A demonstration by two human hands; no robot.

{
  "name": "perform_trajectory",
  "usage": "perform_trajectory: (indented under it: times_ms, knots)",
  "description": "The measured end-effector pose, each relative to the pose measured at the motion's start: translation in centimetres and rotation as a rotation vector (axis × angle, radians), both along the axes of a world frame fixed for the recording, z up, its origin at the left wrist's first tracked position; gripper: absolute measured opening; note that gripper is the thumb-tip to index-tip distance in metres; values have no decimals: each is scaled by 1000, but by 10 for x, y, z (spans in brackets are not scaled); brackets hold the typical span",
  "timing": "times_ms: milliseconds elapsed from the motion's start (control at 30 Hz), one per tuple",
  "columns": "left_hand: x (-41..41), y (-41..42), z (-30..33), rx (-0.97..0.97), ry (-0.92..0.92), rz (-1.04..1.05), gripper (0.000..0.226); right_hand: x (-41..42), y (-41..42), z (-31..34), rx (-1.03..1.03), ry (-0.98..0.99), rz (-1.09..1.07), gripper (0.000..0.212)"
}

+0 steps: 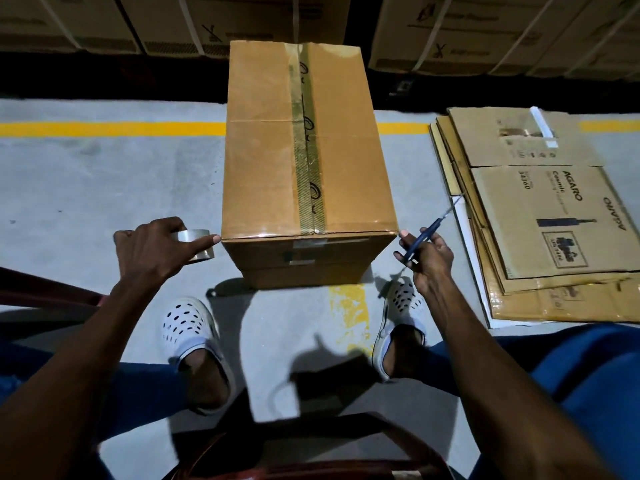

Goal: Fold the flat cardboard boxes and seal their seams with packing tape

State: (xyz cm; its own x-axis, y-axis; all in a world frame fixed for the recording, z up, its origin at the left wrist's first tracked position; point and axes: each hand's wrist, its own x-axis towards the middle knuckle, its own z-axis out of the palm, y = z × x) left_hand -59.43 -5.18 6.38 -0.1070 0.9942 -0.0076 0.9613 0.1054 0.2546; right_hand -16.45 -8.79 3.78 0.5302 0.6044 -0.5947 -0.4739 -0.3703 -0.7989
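A folded brown cardboard box (263, 161) stands on the floor in front of me, its top flaps closed and a strip of tape (306, 147) running along the centre seam. My left hand (156, 247) grips a roll of clear packing tape (195, 242) beside the box's near left corner, the index finger reaching to that corner. My right hand (427, 258) holds blue-handled scissors (433, 230) just off the near right corner, blades pointing up and to the right.
A stack of flat printed cardboard boxes (540, 216) lies on the floor at the right. Strapped cartons (485, 32) line the back wall. A yellow line (104, 128) crosses the grey floor. My feet in white clogs (188, 327) rest below the box; a red chair edge (311, 469) is at the bottom.
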Motion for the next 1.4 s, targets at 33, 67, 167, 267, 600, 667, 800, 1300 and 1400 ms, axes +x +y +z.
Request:
perform_trajectory:
  times_ms: [33, 67, 167, 267, 600, 667, 800, 1300, 1400]
  knots:
    - [1, 0, 0, -4, -5, 3, 64, 0, 1, -2, -10, 18, 27, 42]
    - [1, 0, -1, -7, -12, 5, 65, 1, 2, -2, -20, 27, 57, 39]
    - [1, 0, -3, -6, -23, 8, 70, 6, 4, -3, -57, -53, 136, 39]
    - [-1, 0, -4, -18, -43, 16, 73, 7, 6, -1, -131, -242, 187, 43]
    - [1, -3, -3, -4, -72, 18, 67, -4, 0, 14, -21, -321, -27, 46]
    - [1, -3, -2, -6, -71, 20, 66, -14, 0, 15, 0, -323, 5, 44]
    - [4, -4, -1, -12, -61, 36, 63, -29, 0, 16, -23, -537, -3, 43]
    - [5, -4, -4, -12, -78, 34, 65, -29, 8, 20, -160, -781, 64, 49]
    - [8, -5, -3, 4, -97, 16, 54, -47, 1, 33, 105, -1066, 159, 38]
